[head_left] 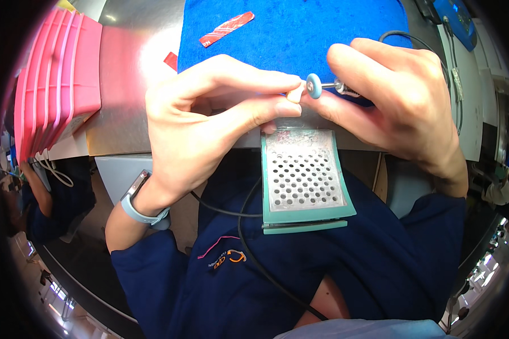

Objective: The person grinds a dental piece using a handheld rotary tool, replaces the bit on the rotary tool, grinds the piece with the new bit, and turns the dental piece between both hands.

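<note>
My left hand (206,116) is closed, pinching a small cream-white piece that looks like a dental crown (294,95) between thumb and fingertips. Just to its right, a light blue polishing wheel (314,86) sits on the metal shank of a rotary handpiece (345,88). The fingers of my right hand (398,101) are wrapped round that handpiece, hiding most of its body. Wheel and crown are very close; I cannot tell whether they touch. Below both hands, at the table edge, is a green-framed suction tray with a perforated metal plate (305,175).
A blue towel (300,34) covers the table's far part, with a red printed strip (227,29) on it. Pink stacked trays (62,79) stand at left. A black cable (254,263) runs across my lap. Another person's arm (37,186) shows at far left.
</note>
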{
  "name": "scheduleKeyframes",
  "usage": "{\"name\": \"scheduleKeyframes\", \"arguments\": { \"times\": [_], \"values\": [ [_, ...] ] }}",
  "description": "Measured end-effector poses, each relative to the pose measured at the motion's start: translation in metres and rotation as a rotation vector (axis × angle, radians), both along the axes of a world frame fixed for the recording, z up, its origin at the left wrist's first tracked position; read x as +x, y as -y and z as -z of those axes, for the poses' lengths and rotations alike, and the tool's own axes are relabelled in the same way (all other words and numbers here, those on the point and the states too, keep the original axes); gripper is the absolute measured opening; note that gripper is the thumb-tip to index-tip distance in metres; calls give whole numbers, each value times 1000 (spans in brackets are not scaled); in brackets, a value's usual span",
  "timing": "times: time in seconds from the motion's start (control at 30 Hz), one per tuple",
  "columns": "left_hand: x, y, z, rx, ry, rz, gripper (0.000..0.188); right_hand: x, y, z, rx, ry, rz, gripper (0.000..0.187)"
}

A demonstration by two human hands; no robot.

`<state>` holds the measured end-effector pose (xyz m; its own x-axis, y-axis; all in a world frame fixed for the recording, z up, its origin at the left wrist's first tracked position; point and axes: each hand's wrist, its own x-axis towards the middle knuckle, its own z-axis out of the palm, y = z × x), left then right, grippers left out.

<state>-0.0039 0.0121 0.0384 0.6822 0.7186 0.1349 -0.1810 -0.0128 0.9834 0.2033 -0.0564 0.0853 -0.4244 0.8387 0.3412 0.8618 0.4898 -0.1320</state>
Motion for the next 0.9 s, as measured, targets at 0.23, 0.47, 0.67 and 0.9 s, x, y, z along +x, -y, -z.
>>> {"name": "scheduleKeyframes", "arguments": {
  "times": [0.23, 0.47, 0.67, 0.9],
  "values": [
    [7, 9, -5, 20, -44, -16, 17, 3, 10, -3, 23, 20, 17, 28],
    [13, 13, -9, 62, -46, 0, 17, 12, 17, -8, 14, 3, -8, 31],
    [14, 14, -9, 82, -49, -3, 17, 13, 18, -11, 0, 34, -5, 30],
    [7, 7, -5, 61, -49, -15, 17, 5, 10, -6, 26, -17, -8, 28]
  ]
}}
